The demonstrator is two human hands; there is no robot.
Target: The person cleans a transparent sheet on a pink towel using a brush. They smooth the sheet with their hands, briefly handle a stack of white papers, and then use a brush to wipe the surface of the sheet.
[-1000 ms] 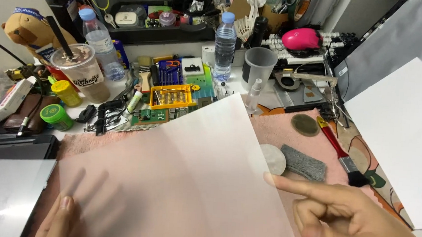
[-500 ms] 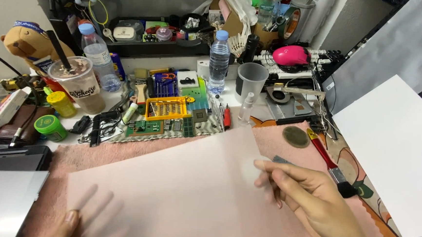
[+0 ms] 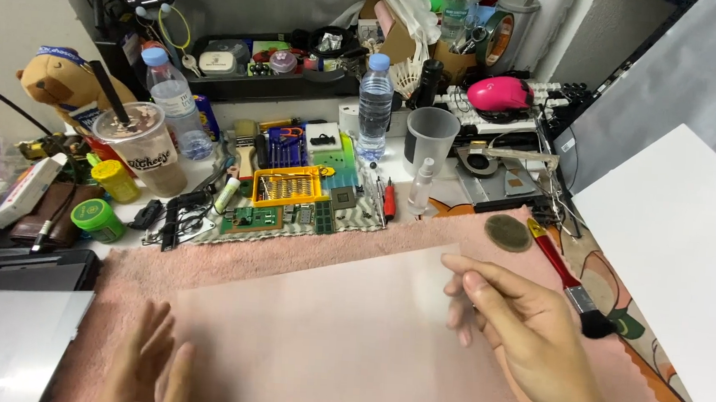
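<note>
A large translucent sheet (image 3: 325, 340) lies flat on a pink towel (image 3: 288, 259) in front of me. My right hand (image 3: 532, 340) rests on the sheet's right edge, thumb on top and fingertips showing through from under it. My left hand (image 3: 149, 366) lies flat near the sheet's lower left corner, fingers spread, partly beneath the film. Neither hand is closed around anything else.
A red-handled brush (image 3: 569, 276) and a dark round disc (image 3: 508, 232) lie right of the sheet. Behind are a yellow screwdriver bit case (image 3: 288, 187), circuit boards (image 3: 282, 217), water bottles (image 3: 374, 107), a clear measuring cup (image 3: 430, 139), an iced drink cup (image 3: 141, 150). A white board (image 3: 678, 245) leans at right.
The sheet has been laid down flat and squared on the towel. My right hand moved from pointing in mid-air onto the sheet's right edge; the left hand slid further in.
</note>
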